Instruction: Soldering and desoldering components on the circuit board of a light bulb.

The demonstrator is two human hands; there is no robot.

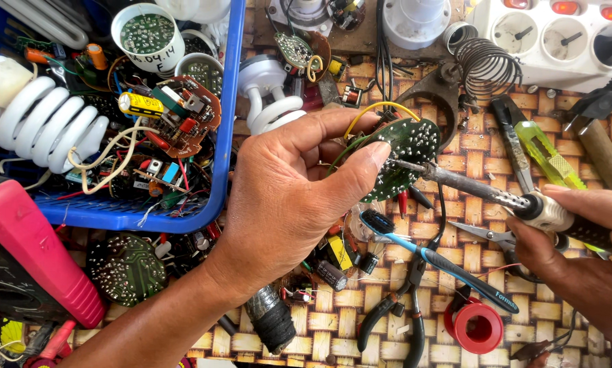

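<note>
Green round circuit board (404, 153) dotted with solder, pinched in left hand (285, 197), right hand (585, 252) gripping soldering iron (496, 194) touching it

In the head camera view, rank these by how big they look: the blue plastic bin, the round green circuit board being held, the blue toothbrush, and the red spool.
1. Blue plastic bin, by far.
2. Blue toothbrush, the longest of the rest.
3. Round green circuit board; held nearer the camera, so unsure.
4. Red spool.
</note>
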